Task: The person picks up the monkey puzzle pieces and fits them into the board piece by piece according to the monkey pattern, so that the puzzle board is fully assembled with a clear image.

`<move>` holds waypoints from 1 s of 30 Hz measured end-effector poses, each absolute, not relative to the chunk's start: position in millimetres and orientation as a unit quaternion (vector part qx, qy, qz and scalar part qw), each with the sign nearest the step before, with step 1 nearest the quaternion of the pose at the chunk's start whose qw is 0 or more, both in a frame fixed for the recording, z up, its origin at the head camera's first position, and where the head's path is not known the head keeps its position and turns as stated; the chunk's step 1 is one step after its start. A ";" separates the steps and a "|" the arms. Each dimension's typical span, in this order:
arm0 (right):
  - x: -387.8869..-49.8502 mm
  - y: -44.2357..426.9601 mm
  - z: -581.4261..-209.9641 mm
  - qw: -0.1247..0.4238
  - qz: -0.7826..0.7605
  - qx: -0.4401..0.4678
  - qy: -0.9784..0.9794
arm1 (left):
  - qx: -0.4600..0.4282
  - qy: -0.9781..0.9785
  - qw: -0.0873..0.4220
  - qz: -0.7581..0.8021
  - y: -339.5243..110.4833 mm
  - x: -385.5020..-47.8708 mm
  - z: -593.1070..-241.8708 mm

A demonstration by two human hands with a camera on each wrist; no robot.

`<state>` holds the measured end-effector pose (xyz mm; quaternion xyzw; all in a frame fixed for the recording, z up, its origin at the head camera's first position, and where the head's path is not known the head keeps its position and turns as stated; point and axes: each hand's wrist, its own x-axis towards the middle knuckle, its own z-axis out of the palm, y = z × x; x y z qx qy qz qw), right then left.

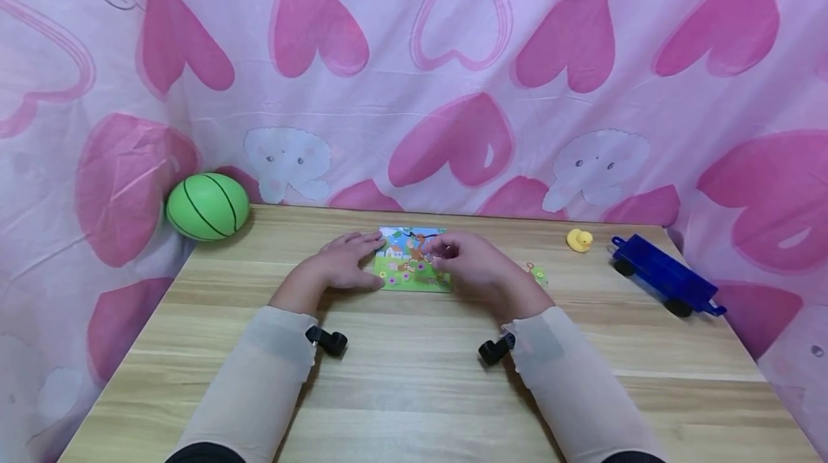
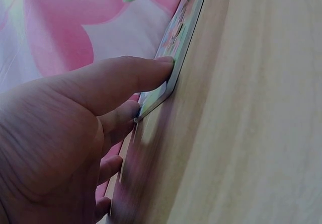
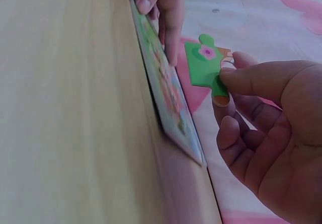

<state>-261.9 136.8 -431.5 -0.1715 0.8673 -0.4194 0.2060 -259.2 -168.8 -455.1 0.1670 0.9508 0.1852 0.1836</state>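
A jigsaw puzzle (image 1: 397, 280) with a bright garden picture lies flat near the far edge of the wooden table. Along its left side rests my left hand (image 1: 346, 262), fingers spread and thumb touching the near corner, as the left wrist view shows. My right hand (image 1: 479, 262) is raised over the puzzle's right part and hides some of it. Between its thumb and fingers it pinches a green puzzle piece (image 3: 198, 68) with a pink flower, held apart from the puzzle in the right wrist view. Another greenish piece (image 1: 540, 276) lies on the table, partly behind the right forearm.
A green ball (image 1: 208, 207) sits at the table's far left corner. Toward the far right are a small yellow rubber duck (image 1: 578, 240) and a blue toy wagon (image 1: 669, 272) with black wheels. A pink heart-patterned curtain (image 1: 362, 111) hangs behind the table.
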 end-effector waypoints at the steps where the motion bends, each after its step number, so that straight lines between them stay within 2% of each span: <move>1: -263.5 133.9 -430.9 0.207 -0.418 -0.172 0.868 | 0.168 0.951 0.184 0.185 -168.7 -259.4 -455.2; 19: -271.3 105.8 -452.8 0.197 -0.400 -0.203 0.872 | 0.171 0.949 0.185 0.189 -168.6 -257.6 -451.4; 30: -270.3 99.4 -458.4 0.147 -0.303 -0.275 0.900 | 0.163 0.950 0.186 0.188 -168.0 -259.1 -453.8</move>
